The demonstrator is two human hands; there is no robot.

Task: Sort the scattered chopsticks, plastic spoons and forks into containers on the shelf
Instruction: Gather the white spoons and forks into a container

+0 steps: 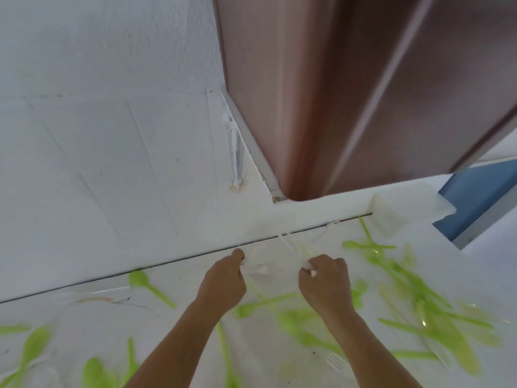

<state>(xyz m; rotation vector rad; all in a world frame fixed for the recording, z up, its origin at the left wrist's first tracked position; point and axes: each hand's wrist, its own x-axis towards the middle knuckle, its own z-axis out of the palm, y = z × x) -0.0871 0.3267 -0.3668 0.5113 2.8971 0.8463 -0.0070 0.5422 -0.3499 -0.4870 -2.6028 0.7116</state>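
Several green plastic spoons (151,287) and clear plastic forks (335,361) lie scattered over a white surface (181,326). My left hand (223,284) is curled near the surface's far edge and pinches a pale, clear plastic utensil (258,268), too blurred to name. My right hand (327,284) is curled beside it and grips a bundle of clear plastic utensils (293,245) that stick out toward the wall. A dense pile of green spoons (414,298) lies to the right of my right hand. No chopsticks or containers can be made out.
A white tiled wall (112,163) rises behind the surface's far edge. A copper-brown metal cabinet or door (349,93) hangs over the far right. A blue panel (475,197) stands at the right edge. The picture is motion-blurred.
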